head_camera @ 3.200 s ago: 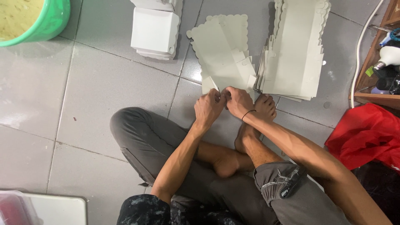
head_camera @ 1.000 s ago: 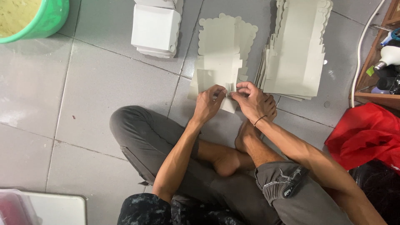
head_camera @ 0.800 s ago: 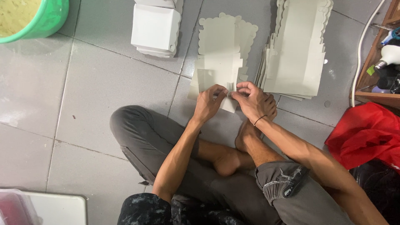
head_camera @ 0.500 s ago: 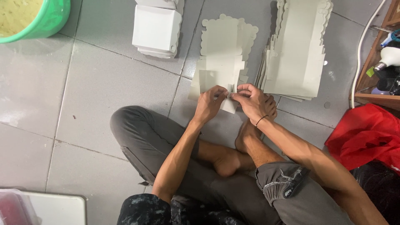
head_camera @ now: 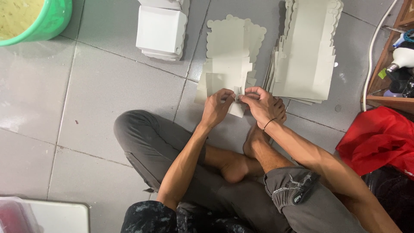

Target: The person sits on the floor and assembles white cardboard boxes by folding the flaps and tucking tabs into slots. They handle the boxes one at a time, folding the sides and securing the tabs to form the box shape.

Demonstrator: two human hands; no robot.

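Fingers (head_camera: 227,96) of the left hand (head_camera: 215,108) and of the right hand (head_camera: 264,105) are pinched together on the near edge of a flat cardboard box blank (head_camera: 228,64), where a small tab is gripped between the two sets of fingertips. Both hands are closed on the card, thumbs and forefingers nearly meeting at the middle. The blank is laid on the grey tiled floor (head_camera: 99,90) just ahead of the crossed legs, its scalloped far end pointing away from the person. A thin dark band is worn on the right wrist. Just to the right of the blank, a thick stack of similar flat blanks (head_camera: 306,51) is spread on the floor. Beyond the blank to the left, a folded white box (head_camera: 159,28) is seen. A green bucket (head_camera: 41,23) is placed at the far left corner, and a red cloth (head_camera: 379,142) is heaped at the right.
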